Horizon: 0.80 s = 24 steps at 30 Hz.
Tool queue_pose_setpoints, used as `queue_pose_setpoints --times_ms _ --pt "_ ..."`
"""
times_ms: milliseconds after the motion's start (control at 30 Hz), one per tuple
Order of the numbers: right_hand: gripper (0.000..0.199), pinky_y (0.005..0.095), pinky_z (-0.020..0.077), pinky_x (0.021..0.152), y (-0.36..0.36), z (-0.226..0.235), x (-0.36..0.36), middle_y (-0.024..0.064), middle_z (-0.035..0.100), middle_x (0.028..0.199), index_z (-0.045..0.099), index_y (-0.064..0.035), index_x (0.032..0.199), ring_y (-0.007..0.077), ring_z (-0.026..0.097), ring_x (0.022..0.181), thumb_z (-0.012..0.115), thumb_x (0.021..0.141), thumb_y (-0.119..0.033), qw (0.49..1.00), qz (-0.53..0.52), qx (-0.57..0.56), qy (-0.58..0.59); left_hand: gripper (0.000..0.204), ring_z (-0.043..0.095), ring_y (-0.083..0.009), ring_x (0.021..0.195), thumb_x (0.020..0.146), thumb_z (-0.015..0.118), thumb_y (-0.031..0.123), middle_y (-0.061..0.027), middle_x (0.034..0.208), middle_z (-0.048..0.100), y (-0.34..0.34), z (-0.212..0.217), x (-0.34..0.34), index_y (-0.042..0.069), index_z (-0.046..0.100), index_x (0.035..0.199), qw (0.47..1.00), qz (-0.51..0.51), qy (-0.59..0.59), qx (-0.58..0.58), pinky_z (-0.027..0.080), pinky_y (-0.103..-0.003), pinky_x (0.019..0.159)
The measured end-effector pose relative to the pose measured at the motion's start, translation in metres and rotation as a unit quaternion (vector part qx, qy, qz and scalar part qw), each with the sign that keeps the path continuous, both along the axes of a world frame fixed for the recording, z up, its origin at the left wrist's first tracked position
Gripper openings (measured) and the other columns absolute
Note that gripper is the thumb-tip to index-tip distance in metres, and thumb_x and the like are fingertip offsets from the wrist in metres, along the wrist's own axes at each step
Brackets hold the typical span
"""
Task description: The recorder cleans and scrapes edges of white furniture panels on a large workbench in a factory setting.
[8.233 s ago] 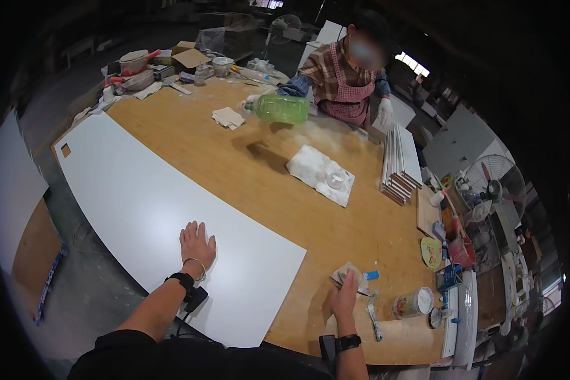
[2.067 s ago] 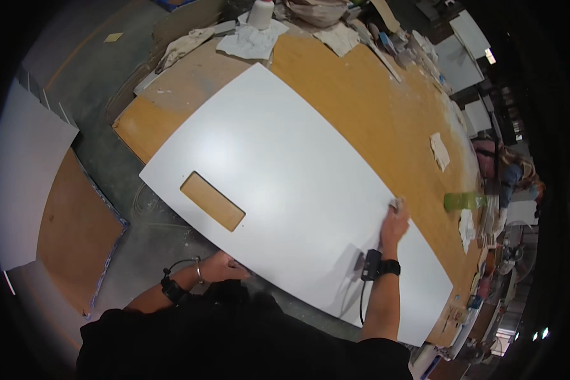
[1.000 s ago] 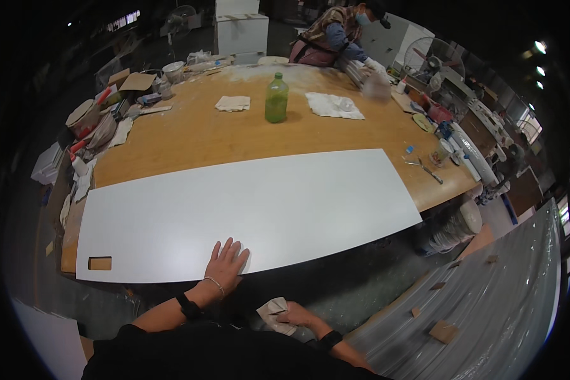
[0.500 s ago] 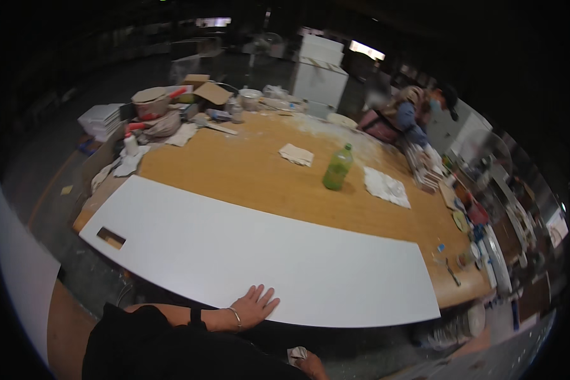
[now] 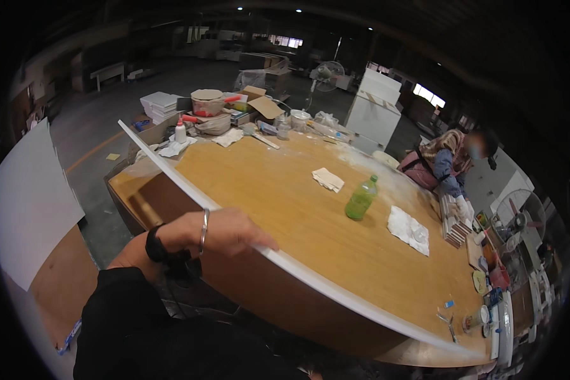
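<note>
A long white board [image 5: 171, 176] is tipped up almost edge-on across the near side of the wooden table [image 5: 285, 196], so I see its thin white edge and its brown underside [image 5: 266, 291]. My left hand [image 5: 225, 231], with a bracelet and a black wristband, grips the board's upper edge, fingers curled over it. My right hand is out of sight, below the board or the frame.
A green bottle [image 5: 361, 199] and two white cloths [image 5: 328, 179] [image 5: 408, 228] lie on the table. A seated person [image 5: 449, 168] works at the far right beside a stack of white strips [image 5: 453, 221]. Boxes and bowls [image 5: 215, 107] crowd the far end. Another white panel [image 5: 28, 202] leans at left.
The board lay flat on the table under my open left hand; now it is tilted up on edge and my left hand grips its upper edge. My right hand has left view.
</note>
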State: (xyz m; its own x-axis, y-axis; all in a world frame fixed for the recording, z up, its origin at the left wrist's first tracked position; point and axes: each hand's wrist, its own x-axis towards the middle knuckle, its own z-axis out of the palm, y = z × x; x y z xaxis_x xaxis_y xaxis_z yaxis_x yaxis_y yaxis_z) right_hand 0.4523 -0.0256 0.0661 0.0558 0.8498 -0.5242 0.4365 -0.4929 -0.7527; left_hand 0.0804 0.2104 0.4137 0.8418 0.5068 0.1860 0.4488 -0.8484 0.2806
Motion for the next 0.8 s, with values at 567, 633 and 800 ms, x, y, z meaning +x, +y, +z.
queue_pose_setpoints --times_ms 567,633,800 --pt "0.026 0.0286 0.0472 0.074 0.008 0.074 0.057 0.0017 0.063 0.089 0.062 -0.0036 0.100 0.0124 0.058 0.081 0.062 0.074 -0.008 0.981 -0.164 -0.038 0.096 0.047 0.059 -0.0340 0.063 0.079 0.052 0.051 -0.0159 0.064 0.061 0.253 0.004 0.109 0.007 0.067 0.073 0.929 0.284 -0.067 0.227 0.045 -0.041 0.060" --pt "0.030 0.0287 0.0477 0.072 0.022 0.079 0.047 0.0036 0.063 0.091 0.061 -0.0018 0.103 0.0125 0.058 0.082 0.061 0.074 -0.009 0.949 -0.293 0.047 0.102 0.047 0.059 -0.0339 0.066 0.080 0.050 0.052 -0.0156 0.068 0.062 0.273 0.000 0.111 0.008 0.068 0.078 0.941 0.280 -0.045 0.185 0.045 -0.041 0.061" --pt "0.031 0.0275 0.0464 0.075 0.043 0.075 0.043 0.0047 0.062 0.093 0.059 0.0006 0.103 0.0126 0.057 0.084 0.059 0.074 -0.009 0.911 -0.403 0.082 0.026 0.052 0.060 -0.0321 0.079 0.080 0.048 0.056 -0.0174 0.082 0.064 0.318 -0.017 0.142 0.008 0.068 0.078 0.954 0.256 -0.018 0.154 0.045 -0.042 0.068"
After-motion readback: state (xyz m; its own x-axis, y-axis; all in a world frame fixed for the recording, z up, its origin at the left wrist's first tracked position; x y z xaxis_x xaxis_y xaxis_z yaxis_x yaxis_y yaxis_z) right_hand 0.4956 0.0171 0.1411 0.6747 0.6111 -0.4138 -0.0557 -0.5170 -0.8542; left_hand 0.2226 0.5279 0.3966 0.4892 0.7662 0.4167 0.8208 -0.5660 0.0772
